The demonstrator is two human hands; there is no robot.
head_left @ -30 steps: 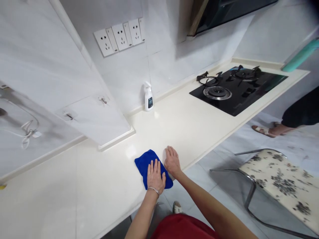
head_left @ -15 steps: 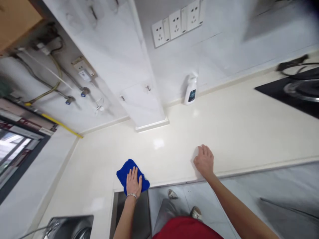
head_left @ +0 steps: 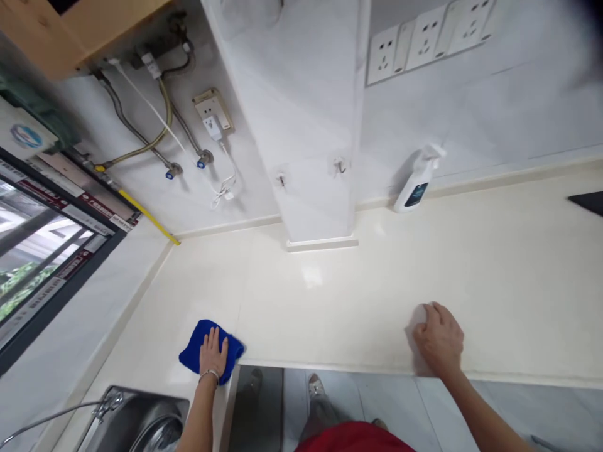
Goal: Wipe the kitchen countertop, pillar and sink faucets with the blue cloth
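My left hand [head_left: 213, 355] lies flat, fingers stretched out, on a blue cloth [head_left: 198, 344] near the front edge of the cream countertop [head_left: 330, 307], just beyond the sink. A thin bracelet circles that wrist. My right hand [head_left: 439, 339] rests on the countertop far to the right, close to the front edge, its fingers curled under and nothing visible in them. A white spray bottle [head_left: 417, 182] leans against the back wall, well away from both hands.
A steel sink [head_left: 136, 424] sits at the lower left. A tiled column [head_left: 311, 125] juts onto the counter. Pipes and valves [head_left: 169, 144] run along the left wall beside a window [head_left: 32, 251]. Wall sockets [head_left: 424, 41] are above the bottle. The hob's corner [head_left: 588, 202] shows far right.
My left hand has slid the blue cloth leftward along the front edge toward the sink. The view has swung left; the hob has almost left the frame and my right hand stays behind.
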